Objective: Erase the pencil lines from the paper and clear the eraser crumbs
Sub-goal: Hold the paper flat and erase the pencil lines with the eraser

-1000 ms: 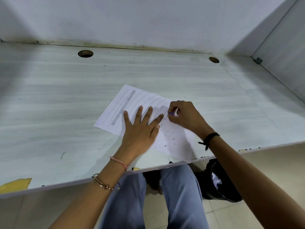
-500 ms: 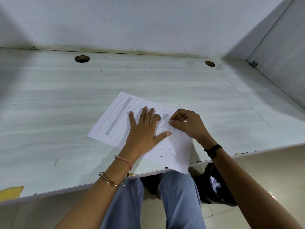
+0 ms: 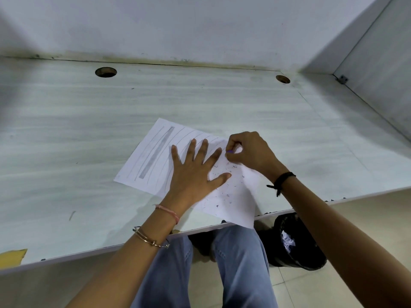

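Note:
A white sheet of paper (image 3: 151,161) lies at an angle on the pale table, its near corner hanging over the front edge. Curved pencil lines and one thick grey band mark its left half. Dark eraser crumbs (image 3: 224,187) are scattered over its right half. My left hand (image 3: 195,172) lies flat on the sheet with fingers spread, pressing it down. My right hand (image 3: 251,152) pinches a small purple eraser (image 3: 230,151) against the paper just beyond my left fingertips.
The table (image 3: 66,152) has two round cable holes (image 3: 105,72) (image 3: 283,79) near the back wall. A side panel closes off the right. A black waste bin (image 3: 295,243) with crumpled paper stands on the floor by my right knee. A yellow scrap (image 3: 12,256) lies at the front left edge.
My right hand with the eraser has moved up the sheet, away from me. My left hand has spread its fingers wider on the paper. The camera view has shifted a little.

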Action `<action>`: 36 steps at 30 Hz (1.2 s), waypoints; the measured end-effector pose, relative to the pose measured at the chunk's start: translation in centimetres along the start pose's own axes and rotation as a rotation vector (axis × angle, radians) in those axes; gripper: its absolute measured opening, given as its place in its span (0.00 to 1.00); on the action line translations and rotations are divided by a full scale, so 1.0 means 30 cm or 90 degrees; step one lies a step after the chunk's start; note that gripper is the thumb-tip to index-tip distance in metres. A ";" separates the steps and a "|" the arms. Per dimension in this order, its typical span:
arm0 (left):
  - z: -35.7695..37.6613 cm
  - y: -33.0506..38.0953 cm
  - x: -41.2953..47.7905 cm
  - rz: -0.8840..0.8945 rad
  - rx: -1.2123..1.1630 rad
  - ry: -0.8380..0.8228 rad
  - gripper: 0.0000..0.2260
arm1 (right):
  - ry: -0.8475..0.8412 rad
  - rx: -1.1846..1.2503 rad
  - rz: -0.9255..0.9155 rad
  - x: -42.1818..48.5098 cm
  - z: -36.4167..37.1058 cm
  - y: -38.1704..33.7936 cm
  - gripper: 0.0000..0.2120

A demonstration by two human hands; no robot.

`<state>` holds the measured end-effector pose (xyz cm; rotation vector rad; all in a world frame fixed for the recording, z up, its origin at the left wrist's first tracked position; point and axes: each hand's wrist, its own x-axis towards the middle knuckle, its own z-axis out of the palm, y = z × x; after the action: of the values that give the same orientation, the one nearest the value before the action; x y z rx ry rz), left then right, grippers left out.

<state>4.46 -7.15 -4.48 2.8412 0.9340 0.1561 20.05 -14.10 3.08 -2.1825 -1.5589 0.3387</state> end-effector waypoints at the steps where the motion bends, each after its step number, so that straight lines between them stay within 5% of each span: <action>1: 0.002 0.001 0.001 0.001 -0.002 0.005 0.39 | -0.009 -0.030 -0.006 0.006 0.000 -0.004 0.02; 4: 0.006 0.001 0.001 0.001 -0.014 0.009 0.40 | -0.109 -0.015 -0.027 0.017 -0.007 -0.017 0.02; 8: 0.000 0.003 0.001 -0.001 -0.001 0.004 0.40 | -0.029 -0.047 -0.002 0.032 -0.027 0.002 0.01; 11: -0.003 0.004 -0.001 -0.003 -0.005 0.003 0.39 | -0.123 0.005 -0.023 0.024 -0.021 0.000 0.02; 15: -0.001 0.004 0.001 -0.003 -0.005 0.000 0.38 | -0.002 -0.056 -0.018 0.033 -0.006 0.010 0.01; 18: 0.005 0.003 0.000 0.000 -0.010 0.016 0.39 | -0.108 -0.022 -0.023 0.037 -0.003 -0.007 0.01; 22: 0.003 0.004 0.002 -0.003 -0.002 0.005 0.41 | -0.010 -0.120 -0.004 0.059 -0.012 0.003 0.01; 25: 0.006 0.003 0.002 -0.001 -0.009 0.020 0.40 | -0.118 -0.054 0.001 0.056 -0.020 -0.001 0.02; 29: 0.007 0.001 0.002 -0.002 0.002 0.008 0.39 | 0.002 -0.114 0.019 0.053 -0.015 0.008 0.01; 33: 0.007 0.002 0.004 0.000 0.002 0.015 0.40 | -0.096 -0.057 0.024 0.056 -0.019 0.001 0.01; 36: 0.004 0.002 0.000 -0.002 0.006 0.001 0.41 | -0.010 -0.080 0.071 0.072 -0.031 0.037 0.02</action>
<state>4.50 -7.21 -4.59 2.8482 0.9408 0.1540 22.10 -12.57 3.49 -2.3754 -1.5071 0.3003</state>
